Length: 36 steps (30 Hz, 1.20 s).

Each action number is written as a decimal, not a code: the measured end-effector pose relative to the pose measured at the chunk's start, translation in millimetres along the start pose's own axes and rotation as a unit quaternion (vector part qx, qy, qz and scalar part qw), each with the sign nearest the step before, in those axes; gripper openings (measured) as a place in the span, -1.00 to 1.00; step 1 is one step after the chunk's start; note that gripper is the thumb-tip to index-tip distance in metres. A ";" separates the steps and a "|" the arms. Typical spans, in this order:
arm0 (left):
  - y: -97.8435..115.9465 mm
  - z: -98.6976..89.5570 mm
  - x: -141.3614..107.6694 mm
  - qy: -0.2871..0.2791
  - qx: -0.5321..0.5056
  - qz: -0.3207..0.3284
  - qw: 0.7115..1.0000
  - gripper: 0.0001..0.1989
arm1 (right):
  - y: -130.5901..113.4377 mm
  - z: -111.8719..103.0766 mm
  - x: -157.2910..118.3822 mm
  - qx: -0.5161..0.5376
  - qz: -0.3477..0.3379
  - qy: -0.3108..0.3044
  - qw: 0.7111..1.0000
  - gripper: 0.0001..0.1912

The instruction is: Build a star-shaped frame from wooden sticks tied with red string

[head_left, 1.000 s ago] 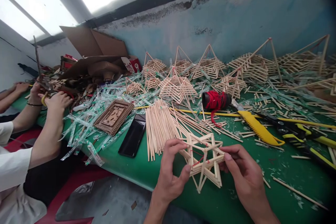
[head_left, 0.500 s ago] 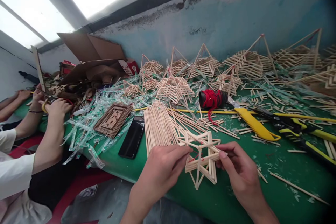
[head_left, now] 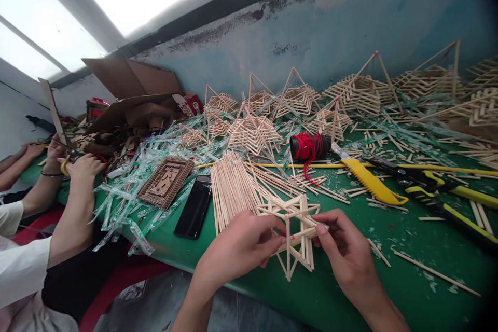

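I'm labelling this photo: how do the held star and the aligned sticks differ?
The star is joined into points; the aligned sticks lie side by side. The left hand and right hand hold the star; the sticks rest on the table. Both use pale, thin sticks.

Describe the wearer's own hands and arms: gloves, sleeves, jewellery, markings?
Left hand and right hand are ungloved. No rings, wristwear or markings visible. Forearms are bare to the frame edge; no sleeves in view.

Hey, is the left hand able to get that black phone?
Probably yes: the phone lies uncovered close by, but the left hand is busy at the stick star and would have to leave it.
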<state>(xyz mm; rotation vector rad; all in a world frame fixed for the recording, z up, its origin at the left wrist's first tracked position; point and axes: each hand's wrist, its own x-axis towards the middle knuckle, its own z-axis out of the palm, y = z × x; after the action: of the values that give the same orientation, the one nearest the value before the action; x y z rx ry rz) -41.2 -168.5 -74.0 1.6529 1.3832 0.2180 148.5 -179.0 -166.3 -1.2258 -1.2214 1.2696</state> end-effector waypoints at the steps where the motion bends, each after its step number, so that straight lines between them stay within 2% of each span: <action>1: -1.4 0.8 -0.2 0.014 -0.010 -0.002 1.000 -0.79 | 0.1 0.0 0.1 -0.001 -0.002 -0.002 1.000 -0.75; 4: -3.6 3.1 -2.2 0.062 -0.015 -0.003 0.998 -0.79 | -0.6 0.3 0.3 -0.002 -0.004 -0.005 1.000 -0.75; 8: -3.4 5.8 -9.0 0.137 0.066 0.032 0.988 -0.80 | -2.3 0.4 0.8 -0.006 -0.004 -0.002 1.000 -0.74; 13: 0.0 8.4 -15.6 0.244 0.193 0.122 0.942 -0.82 | -1.9 0.5 1.6 -0.009 -0.014 -0.005 1.000 -0.74; 16: 1.0 8.3 -16.3 0.275 0.209 0.143 0.927 -0.84 | 0.0 0.3 1.8 -0.007 -0.018 -0.007 1.000 -0.74; 19: -0.7 7.8 -17.3 0.254 0.194 0.132 0.938 -0.85 | 2.2 -0.6 2.0 -0.004 -0.017 -0.016 1.000 -0.73; 26: -6.7 8.1 -16.6 0.130 0.201 0.054 0.970 -0.81 | 5.6 -3.4 2.4 0.006 -0.010 -0.038 0.999 -0.72; 31: -9.7 8.7 -11.6 0.118 0.206 0.061 0.970 -0.83 | 5.2 -3.3 2.4 -0.002 -0.002 -0.041 0.999 -0.70; 36: -6.9 7.7 -12.2 0.141 0.188 0.069 0.970 -0.83 | 3.6 -2.7 2.3 0.005 0.000 -0.036 0.999 -0.71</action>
<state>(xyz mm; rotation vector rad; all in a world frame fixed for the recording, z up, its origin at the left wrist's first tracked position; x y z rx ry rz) -45.1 -183.4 -78.3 2.0997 1.5943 0.2936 151.2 -176.8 -170.0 -1.1808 -1.2645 1.3286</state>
